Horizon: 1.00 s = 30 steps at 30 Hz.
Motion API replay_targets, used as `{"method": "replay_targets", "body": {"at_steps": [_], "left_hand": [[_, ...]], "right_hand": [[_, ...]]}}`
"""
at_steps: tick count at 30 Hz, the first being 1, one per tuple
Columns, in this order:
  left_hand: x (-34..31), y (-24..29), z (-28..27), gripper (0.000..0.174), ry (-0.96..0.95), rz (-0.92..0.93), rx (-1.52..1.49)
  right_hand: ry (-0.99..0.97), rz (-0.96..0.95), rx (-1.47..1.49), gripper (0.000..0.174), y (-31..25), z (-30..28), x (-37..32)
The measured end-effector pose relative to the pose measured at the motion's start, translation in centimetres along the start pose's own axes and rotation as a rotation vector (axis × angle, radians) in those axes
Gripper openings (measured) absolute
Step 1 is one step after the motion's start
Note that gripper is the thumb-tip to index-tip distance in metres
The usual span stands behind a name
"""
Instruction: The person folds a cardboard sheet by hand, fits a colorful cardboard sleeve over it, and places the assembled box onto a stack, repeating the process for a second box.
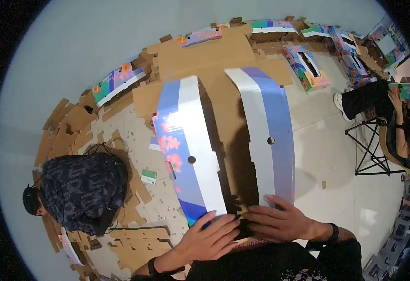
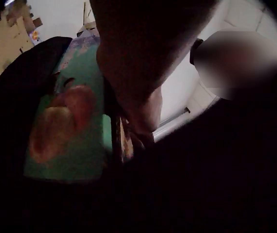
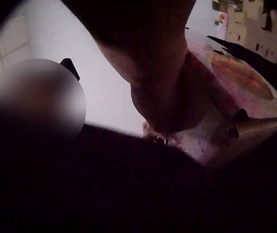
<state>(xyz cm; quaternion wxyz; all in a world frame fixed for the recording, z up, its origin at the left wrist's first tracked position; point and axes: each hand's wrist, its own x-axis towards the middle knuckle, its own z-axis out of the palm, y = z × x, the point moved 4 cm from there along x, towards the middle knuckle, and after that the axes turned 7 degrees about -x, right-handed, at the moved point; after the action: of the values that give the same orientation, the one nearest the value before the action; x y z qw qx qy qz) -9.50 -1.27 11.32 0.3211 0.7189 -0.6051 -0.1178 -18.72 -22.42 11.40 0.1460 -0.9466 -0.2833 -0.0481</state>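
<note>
A large printed cardboard box (image 1: 279,117) stands in front of my body in the head view, its two long top flaps raised apart with a dark brown gap between them. My left hand (image 1: 213,238) rests at the near end of the left flap, fingers spread and nearly straight. At the near end of the right flap lies my right hand (image 1: 279,222), its fingers reaching over the gap. Green printed card (image 2: 65,131) shows beside my left hand (image 2: 138,107) in the dark left wrist view. The right wrist view shows pinkish printed card (image 3: 235,82) beside my right hand (image 3: 162,107).
Flattened brown cardboard (image 1: 205,51) lies beyond the box. Printed boxes (image 1: 308,68) stand along the wall and on the floor. A person in a dark patterned jacket (image 1: 85,192) is at the left; another sits on a folding chair (image 1: 378,145) at the right.
</note>
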Motion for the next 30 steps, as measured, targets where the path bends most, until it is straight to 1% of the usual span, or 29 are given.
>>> {"method": "replay_targets", "body": {"at_steps": [1,3,4,5,6,7,9,12,13,14,15,16,18,21,24,25,28,29,30], "left_hand": [[-0.2,-0.2,-0.5,0.025,0.05,-0.024,-0.092],[-1.0,-2.3,-3.3,0.033,0.383,-0.15,-0.13],[-0.8,-3.6,-5.2,0.037,0.532,-0.227,-0.103],[-0.1,-5.1,-7.4,0.041,0.684,-0.301,-0.075],[0.5,-6.8,-9.4,0.043,0.692,-0.304,-0.078],[1.5,-8.4,-11.4,0.045,0.702,-0.304,-0.081],[4.9,-9.1,-14.6,0.051,0.609,-0.255,0.086],[10.7,-9.2,-17.5,0.065,0.51,-0.181,-0.032],[12.9,-8.3,-18.2,0.074,0.435,-0.172,0.039],[14.8,-7.6,-18.4,0.083,0.355,-0.165,0.106],[16.2,-7.5,-18.3,0.096,0.342,-0.192,0.115],[17.7,-7.3,-18.5,0.101,0.281,-0.154,0.207],[18.7,-6.5,-19.7,0.103,0.285,-0.178,0.152],[17.7,-2.9,-21.8,0.082,0.275,-0.266,0.166],[16.3,-1.9,-21.9,0.05,0.129,-0.39,-0.475],[15.8,-1.5,-21.3,0.03,0.241,-0.312,-0.606],[15.2,-0.3,-22.0,0.03,0.176,-0.409,-0.583],[15.0,-0.6,-21.5,0.03,0.281,-0.433,-0.629],[14.7,-1.0,-21.5,0.03,0.414,-0.402,-0.6]], "right_hand": [[0.087,0.032,0.09,0.038,0.5,-0.9,-0.1],[0.262,0.272,0.027,0.052,3.2,-2.6,-0.7],[0.351,0.391,-0.005,0.06,4.6,-3.5,-0.8],[0.463,0.52,0.069,0.07,6.4,-4.3,-0.3],[0.579,0.644,0.144,0.081,8.3,-4.9,0.3],[0.568,0.708,0.328,0.083,10.1,-4.0,0.8],[0.534,0.822,0.702,0.087,12.9,-1.6,2.0],[0.309,0.861,1.063,0.092,13.1,-1.4,4.4],[0.303,0.809,1.045,0.098,12.8,-2.3,5.1],[0.281,0.748,0.997,0.099,12.1,-3.2,6.0],[0.259,0.686,0.947,0.1,11.5,-4.4,7.0],[0.236,0.626,0.896,0.101,10.7,-5.8,7.9],[0.305,0.527,0.731,0.099,10.1,-9.1,9.4],[0.347,0.405,0.543,0.099,10.4,-12.4,9.7],[0.315,0.295,0.402,0.099,9.4,-15.3,10.2],[0.294,0.263,0.371,0.098,9.3,-16.3,10.4],[0.269,0.216,0.268,0.094,9.0,-18.0,10.5],[0.265,0.203,0.232,0.092,8.8,-18.4,10.5],[0.347,0.196,0.128,0.09,8.4,-18.9,9.9]]}}
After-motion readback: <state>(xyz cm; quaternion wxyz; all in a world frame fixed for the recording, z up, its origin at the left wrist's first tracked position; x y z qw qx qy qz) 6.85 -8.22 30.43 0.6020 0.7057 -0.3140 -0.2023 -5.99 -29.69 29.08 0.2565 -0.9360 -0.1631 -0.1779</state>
